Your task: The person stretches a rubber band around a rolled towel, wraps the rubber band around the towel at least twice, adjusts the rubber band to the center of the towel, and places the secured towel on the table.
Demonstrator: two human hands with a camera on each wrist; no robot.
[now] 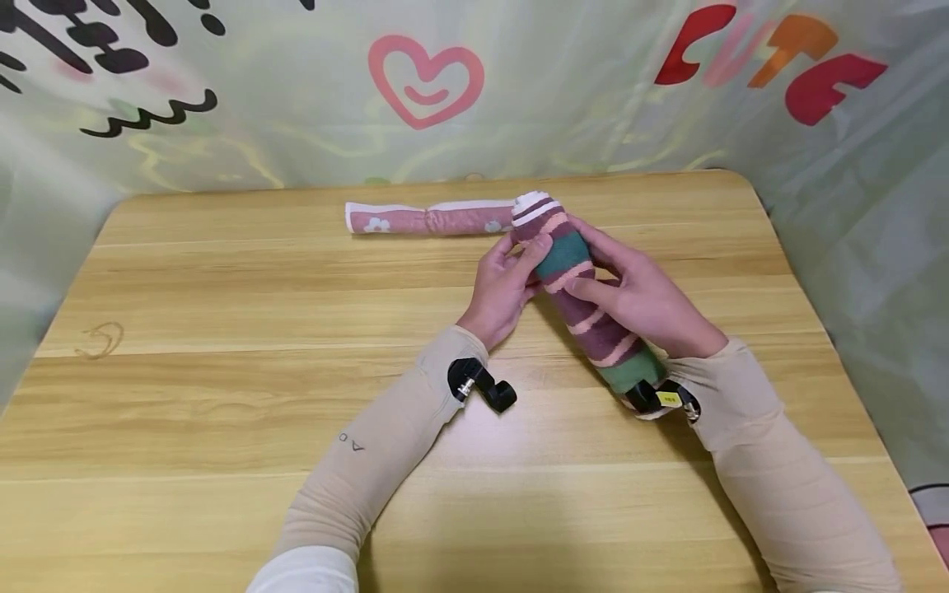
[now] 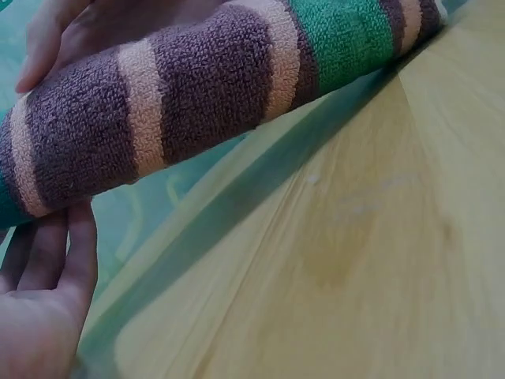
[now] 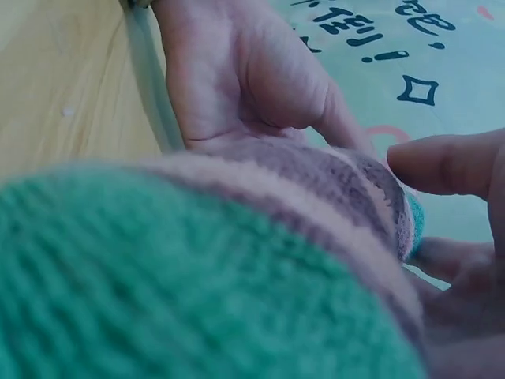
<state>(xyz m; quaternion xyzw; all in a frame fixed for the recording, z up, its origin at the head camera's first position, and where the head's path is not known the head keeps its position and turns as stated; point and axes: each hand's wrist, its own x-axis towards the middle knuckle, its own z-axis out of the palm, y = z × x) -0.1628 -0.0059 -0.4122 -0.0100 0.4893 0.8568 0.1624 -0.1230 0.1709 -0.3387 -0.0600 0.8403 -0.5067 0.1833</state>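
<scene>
A rolled striped towel (image 1: 589,317) in purple, green and peach slants across the right half of the table, held by both hands. My left hand (image 1: 504,284) grips its far end, thumb on top and fingers under it. My right hand (image 1: 641,288) curls round the roll's right side, nearer the middle. In the left wrist view the towel (image 2: 213,87) is lifted off the wood, with left fingers (image 2: 51,253) beneath. The right wrist view has the towel's green end (image 3: 173,276) up close, hiding part of both hands.
A rolled pink towel (image 1: 415,220) with white flowers lies at the table's back edge, its right end partly behind the striped roll. The wooden table (image 1: 222,329) meets a printed curtain (image 1: 296,99) at the back. A brown curved mark (image 1: 102,339) shows at the left.
</scene>
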